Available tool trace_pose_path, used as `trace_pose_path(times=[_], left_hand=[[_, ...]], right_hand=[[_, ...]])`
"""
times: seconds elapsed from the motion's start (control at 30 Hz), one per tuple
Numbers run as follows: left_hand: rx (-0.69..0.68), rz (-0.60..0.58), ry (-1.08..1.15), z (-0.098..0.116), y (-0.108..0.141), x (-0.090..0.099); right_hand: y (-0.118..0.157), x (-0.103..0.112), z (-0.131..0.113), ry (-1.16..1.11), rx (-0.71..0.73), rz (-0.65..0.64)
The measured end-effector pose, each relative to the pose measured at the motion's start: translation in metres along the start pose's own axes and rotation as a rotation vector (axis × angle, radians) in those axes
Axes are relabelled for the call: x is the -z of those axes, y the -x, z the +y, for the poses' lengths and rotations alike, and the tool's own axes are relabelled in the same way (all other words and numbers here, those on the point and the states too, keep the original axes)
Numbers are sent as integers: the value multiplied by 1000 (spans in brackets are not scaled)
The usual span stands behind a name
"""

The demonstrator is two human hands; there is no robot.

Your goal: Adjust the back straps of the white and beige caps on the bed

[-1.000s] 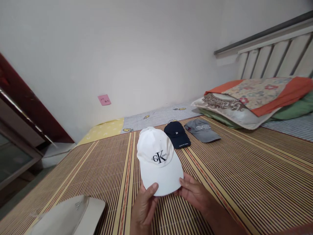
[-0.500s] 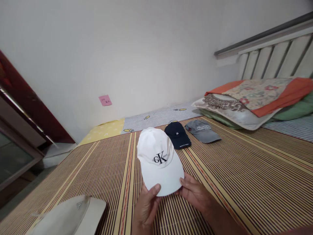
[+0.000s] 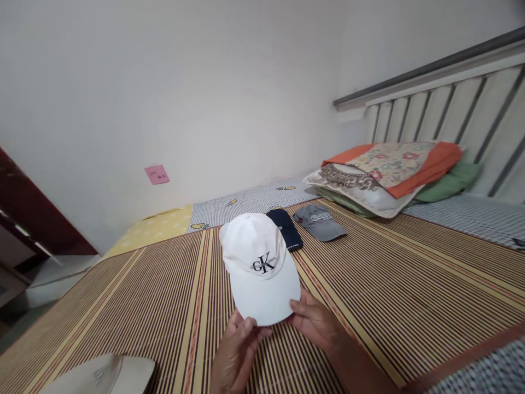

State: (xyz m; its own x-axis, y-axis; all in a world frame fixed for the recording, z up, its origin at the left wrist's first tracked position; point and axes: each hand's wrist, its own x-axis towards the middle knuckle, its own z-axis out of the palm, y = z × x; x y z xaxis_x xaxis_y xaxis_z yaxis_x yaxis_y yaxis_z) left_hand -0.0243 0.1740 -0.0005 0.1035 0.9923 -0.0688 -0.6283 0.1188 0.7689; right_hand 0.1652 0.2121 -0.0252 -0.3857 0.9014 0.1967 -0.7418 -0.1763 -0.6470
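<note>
White cap (image 3: 260,268), dark lettering on its front, is held by the brim above the striped mat (image 3: 164,306). Grip of left hand (image 3: 238,350) and grip of right hand (image 3: 314,320) each found pinching a side of the brim, thumb uppermost. Navy cap (image 3: 287,230), partly hidden behind the white one, lies beside a grey cap (image 3: 320,221); beige cap (image 3: 102,375) is at near left.

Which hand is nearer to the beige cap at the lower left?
Left. The left hand is to the beige cap's right, pinching the white cap by its brim; the right hand is farther right, on the same brim.
</note>
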Motion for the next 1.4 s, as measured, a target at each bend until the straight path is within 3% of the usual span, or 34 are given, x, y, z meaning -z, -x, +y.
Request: trace_pose_path(times=[0.17,0.33,0.47,0.83,1.4], left_hand=[[42,-133,-32,3,-1,-3],[97,-169,-46,2,0,-10],[128,-202,-50,-2,-2,-11],[125,-204,-55,-4,-4,-7],[133,-199,-44,-3,-4,-10]], right_hand=[[6,24,-43,-11,175,215],[30,53,-97,2,374,489],[47,74,-119,8,427,625],[57,124,-117,23,421,731],[62,145,-109,163,408,858]])
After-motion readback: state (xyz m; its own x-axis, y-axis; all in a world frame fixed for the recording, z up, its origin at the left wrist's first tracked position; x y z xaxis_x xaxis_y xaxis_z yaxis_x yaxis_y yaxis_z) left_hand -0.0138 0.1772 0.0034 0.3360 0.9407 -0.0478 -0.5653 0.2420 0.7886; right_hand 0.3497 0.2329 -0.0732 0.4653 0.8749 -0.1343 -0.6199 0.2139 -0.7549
